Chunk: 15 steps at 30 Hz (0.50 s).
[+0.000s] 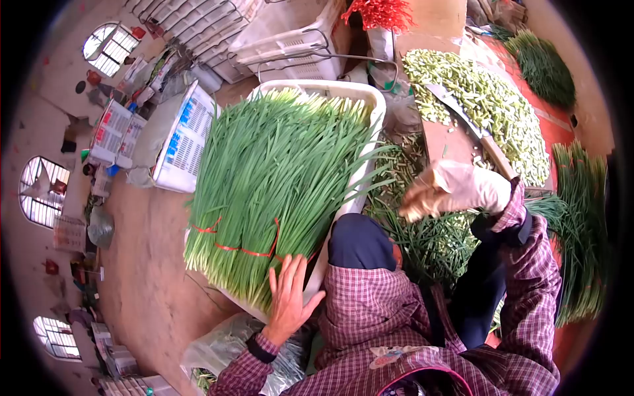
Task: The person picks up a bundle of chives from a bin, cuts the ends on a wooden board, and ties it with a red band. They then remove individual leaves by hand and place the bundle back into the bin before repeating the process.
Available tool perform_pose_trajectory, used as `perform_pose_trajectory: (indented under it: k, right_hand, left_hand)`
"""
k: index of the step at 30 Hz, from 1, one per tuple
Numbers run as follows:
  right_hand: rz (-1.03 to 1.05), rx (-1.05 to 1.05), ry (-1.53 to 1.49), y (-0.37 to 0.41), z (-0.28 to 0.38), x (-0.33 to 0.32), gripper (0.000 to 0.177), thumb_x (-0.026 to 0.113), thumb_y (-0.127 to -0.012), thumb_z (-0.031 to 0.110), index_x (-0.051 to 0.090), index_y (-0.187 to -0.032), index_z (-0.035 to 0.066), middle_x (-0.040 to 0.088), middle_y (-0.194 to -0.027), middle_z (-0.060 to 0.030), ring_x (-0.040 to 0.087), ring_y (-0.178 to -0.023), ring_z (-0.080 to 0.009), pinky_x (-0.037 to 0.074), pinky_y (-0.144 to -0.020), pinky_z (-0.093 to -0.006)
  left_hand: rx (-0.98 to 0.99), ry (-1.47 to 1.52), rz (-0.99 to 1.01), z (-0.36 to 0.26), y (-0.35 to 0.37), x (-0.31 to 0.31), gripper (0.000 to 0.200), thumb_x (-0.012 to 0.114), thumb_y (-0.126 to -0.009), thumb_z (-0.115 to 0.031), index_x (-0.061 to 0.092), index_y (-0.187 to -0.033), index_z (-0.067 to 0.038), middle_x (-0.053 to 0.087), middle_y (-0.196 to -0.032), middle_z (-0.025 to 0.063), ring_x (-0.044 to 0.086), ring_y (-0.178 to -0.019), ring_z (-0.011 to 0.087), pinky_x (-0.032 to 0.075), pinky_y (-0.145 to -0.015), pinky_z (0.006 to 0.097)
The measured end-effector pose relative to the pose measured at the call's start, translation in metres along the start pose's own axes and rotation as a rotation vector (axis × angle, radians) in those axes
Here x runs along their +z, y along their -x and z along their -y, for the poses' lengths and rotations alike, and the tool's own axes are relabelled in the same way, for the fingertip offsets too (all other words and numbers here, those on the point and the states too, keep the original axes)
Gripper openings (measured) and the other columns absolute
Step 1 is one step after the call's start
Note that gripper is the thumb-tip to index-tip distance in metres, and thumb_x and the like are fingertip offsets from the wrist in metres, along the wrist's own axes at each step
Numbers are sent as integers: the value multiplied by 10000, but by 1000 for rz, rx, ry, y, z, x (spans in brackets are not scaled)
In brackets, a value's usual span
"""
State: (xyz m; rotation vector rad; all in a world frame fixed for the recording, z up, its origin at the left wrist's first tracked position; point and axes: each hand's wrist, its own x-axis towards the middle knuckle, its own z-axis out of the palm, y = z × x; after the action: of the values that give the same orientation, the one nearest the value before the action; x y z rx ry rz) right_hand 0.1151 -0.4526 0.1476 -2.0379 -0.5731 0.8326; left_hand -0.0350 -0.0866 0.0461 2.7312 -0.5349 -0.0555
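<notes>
A white crate is heaped with long green stalks, bundled with red ties near their lower ends. My left hand is bare, its fingers spread against the pale stalk ends at the crate's near edge. My right hand, in a pale glove, is raised over loose green leaves to the right of my knee; it is blurred and its fingers are hard to make out. Beyond it, a large knife lies on a board beside a pile of short cut pieces.
More green bundles lie on red sheeting at the right. Red ties hang at the top. Stacked white crates stand behind, another crate at the left. Clear plastic lies by my left arm.
</notes>
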Motion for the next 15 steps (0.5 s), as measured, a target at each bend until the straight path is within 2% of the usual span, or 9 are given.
perform_pose_trajectory:
  k: [1,3,5,7,11,12,15]
  right_hand:
    - [-171,-161,144,-8,-12,0,160,652,-871,88,738,-1000,46,736,-851,-63,671,-731,-160,540,-700,-311]
    - [-417,-225,226,-40,-11,0,191,590,-871,36,727,-1004,39,728,-848,-78,680,-756,-161,543,-706,-306]
    - [-395,-408,-16,-92,-28,0,162,590,-928,58,694,-1052,49,690,-878,-5,607,-781,-85,501,-704,-235]
    - [-397,-373,-132,-138,-14,-2,189,560,-936,40,682,-1080,34,664,-905,12,570,-807,-62,487,-713,-225]
    - [-494,-484,-339,-242,-11,-2,201,534,-943,35,687,-1072,26,666,-887,4,558,-758,-63,478,-696,-213]
    - [-549,-411,-371,-260,-10,0,184,576,-906,65,714,-1021,22,716,-845,-39,641,-732,-104,523,-711,-259]
    - [-544,-299,-478,-339,-29,4,230,728,-860,214,714,-1004,36,717,-792,-41,651,-726,-116,520,-705,-269]
  left_hand:
    - [-20,-7,27,5,18,9,780,697,-857,-316,341,-1472,4,336,-1520,173,257,-1447,354,137,-1140,621]
    - [-49,-18,50,18,38,23,818,725,-829,-319,339,-1471,10,343,-1517,171,264,-1445,355,139,-1140,621]
    - [-12,-121,86,28,47,32,873,766,-778,-322,342,-1471,-2,362,-1507,160,272,-1441,355,152,-1137,623]
    - [-5,-140,89,27,44,32,860,777,-765,-310,364,-1458,-13,378,-1500,145,281,-1437,350,163,-1133,628]
    - [-37,-140,104,23,44,28,799,774,-771,-304,411,-1428,-29,412,-1479,125,303,-1430,336,173,-1129,627]
    - [-44,-138,114,23,45,28,786,772,-775,-304,420,-1422,-30,422,-1472,124,312,-1427,335,175,-1127,628]
    - [-66,-132,115,24,47,29,739,759,-790,-312,449,-1401,-37,450,-1453,114,336,-1417,329,177,-1125,625]
